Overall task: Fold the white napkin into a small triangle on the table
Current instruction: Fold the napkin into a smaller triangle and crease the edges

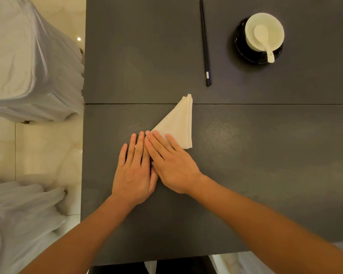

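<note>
While we look down from the head camera, the white napkin [178, 123] lies folded as a triangle on the dark table [265, 155], near its middle and just past the seam that crosses the tabletop, with one point reaching over that seam toward the far edge. Our left hand [134, 171] lies flat, palm down, fingers straight and close together, at the napkin's left corner; we cannot tell whether its fingertips touch the cloth. Our right hand [170, 163] is also spread flat, palm down, its fingers lying over the napkin's near left part and crossing slightly over the left hand's first finger. Neither hand grips anything. Toward the far edge lie black chopsticks [205, 42], well apart from the napkin. Nearer the far right corner a white bowl [264, 31] holding a white spoon [263, 39] sits on a black saucer [244, 48]. Beyond the table's left edge stand covered chairs [28, 66].
</note>
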`<state>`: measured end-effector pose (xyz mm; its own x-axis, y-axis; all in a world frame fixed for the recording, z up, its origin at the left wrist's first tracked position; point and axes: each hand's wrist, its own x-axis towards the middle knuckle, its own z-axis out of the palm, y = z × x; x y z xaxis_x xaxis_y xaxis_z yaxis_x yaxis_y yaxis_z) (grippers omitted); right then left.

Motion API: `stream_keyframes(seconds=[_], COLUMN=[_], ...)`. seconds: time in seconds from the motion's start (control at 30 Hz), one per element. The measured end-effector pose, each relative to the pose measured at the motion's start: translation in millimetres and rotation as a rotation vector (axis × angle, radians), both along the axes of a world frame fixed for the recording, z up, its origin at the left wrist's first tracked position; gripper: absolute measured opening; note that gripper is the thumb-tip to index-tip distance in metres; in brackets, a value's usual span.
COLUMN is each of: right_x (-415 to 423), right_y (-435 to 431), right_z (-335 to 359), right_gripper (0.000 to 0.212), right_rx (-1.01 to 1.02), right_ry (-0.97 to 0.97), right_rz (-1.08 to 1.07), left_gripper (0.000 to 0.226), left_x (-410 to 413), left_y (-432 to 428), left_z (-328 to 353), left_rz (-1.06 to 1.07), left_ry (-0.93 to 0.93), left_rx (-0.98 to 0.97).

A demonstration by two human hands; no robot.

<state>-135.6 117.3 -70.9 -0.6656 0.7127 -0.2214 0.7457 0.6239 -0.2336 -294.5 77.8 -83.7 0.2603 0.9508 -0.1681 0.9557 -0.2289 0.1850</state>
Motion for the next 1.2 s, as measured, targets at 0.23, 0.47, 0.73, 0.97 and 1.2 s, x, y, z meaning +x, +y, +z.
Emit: stream_keyframes(seconds=[0.23, 0.47, 0.73, 0.97, 1.2], right_x=[25.1, 21.3, 22.3, 38.3, 60.0], right_y=[45.6, 39.5, 46.0, 69.7, 88.1], right_z=[17.8, 19.6, 15.6, 8.3, 1.9], right_gripper=[0.072, 0.068, 0.069, 0.070, 0.068], right_rx=[-0.069, -0.104, -0.081, -0.047, -0.050], right_ry=[-0.121, -0.091, -0.083, -0.085, -0.175], right_rz=[-0.286, -0.284, -0.271, -0.397, -0.525], left_gripper=[0.076, 0.078, 0.078, 0.079, 0.079], left_x=[-1.1, -1.6, -0.7, 0.4, -0.8], left_y=[0.6, 0.2, 0.8, -0.1, 1.1], left_z=[-1.2, -2.6, -1.6, 2.1, 1.3], left_rz=[0.002, 0.006, 0.009, 0.015, 0.016], left_ry=[-0.036, -0.047, -0.045, -0.033, -0.006], left_rx=[0.023, 0.017, 0.026, 0.004, -0.027])
